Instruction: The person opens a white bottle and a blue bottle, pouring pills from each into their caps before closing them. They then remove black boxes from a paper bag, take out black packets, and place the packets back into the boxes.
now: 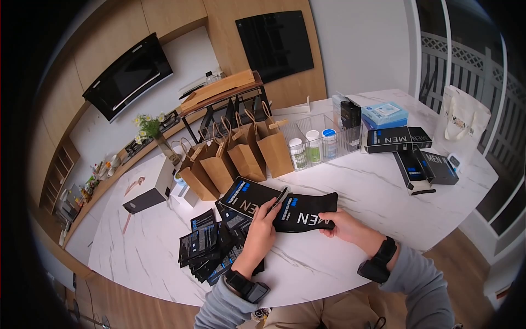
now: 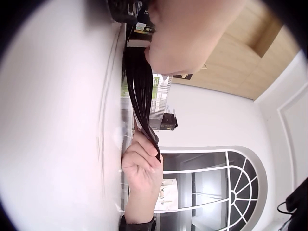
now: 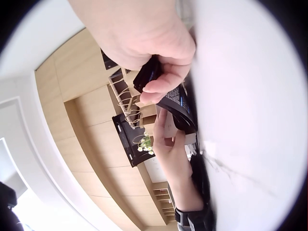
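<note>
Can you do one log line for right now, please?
left grip: holds box | right grip: pinches packets | pile: near box | paper bags: upright

You are facing a wall of pale wood panels (image 1: 219, 19), which is carrying a wide black panel (image 1: 129, 77) on the left and a squarer black panel (image 1: 275, 46) nearer the middle. A plain white wall (image 1: 364, 49) is running on to the right, meeting white-framed glass (image 1: 463, 33), and a pale lattice-topped fence (image 1: 464, 68) is showing beyond it. Along your left, a wooden counter (image 1: 118, 171) is stretching past small open shelves (image 1: 61, 171). In front of you, the white, grey-veined tabletop (image 1: 350, 194) is curving at its near edge over a brown wood floor (image 1: 463, 268). Your left wrist view is showing an arched window (image 2: 233, 195) with white bars.
</note>
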A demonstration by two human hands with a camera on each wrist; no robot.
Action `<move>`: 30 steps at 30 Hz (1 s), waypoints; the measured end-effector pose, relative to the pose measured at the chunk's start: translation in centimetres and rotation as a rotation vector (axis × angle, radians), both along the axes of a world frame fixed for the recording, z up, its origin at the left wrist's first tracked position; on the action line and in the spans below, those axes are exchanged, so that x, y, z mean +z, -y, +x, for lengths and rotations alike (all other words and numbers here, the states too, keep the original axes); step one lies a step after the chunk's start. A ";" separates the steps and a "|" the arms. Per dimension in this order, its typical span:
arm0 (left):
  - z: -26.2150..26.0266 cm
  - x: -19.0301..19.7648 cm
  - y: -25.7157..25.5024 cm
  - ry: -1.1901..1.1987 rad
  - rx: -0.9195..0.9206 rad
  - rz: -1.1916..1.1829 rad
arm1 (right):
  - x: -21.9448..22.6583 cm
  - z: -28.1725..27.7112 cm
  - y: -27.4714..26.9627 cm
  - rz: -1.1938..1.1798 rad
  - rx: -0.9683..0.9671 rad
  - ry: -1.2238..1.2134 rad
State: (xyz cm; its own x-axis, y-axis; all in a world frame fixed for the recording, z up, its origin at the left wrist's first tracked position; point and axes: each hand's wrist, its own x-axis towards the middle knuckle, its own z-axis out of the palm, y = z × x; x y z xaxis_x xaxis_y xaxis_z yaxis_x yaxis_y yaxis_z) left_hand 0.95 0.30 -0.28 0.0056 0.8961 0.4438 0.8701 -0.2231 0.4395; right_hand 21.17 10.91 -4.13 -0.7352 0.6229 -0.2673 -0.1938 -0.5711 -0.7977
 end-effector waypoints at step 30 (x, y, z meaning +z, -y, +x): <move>0.3 1.1 0.1 0.146 0.028 0.149 | 1.2 0.3 0.3 0.136 0.007 -0.113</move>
State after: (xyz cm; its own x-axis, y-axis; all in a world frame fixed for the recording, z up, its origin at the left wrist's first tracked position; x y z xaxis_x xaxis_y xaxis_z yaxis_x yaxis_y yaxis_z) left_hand 1.28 0.19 0.83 -0.0927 0.8194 0.5657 0.8065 -0.2714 0.5252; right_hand 21.46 10.59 -2.92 -0.7605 0.6422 -0.0959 -0.2832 -0.4610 -0.8410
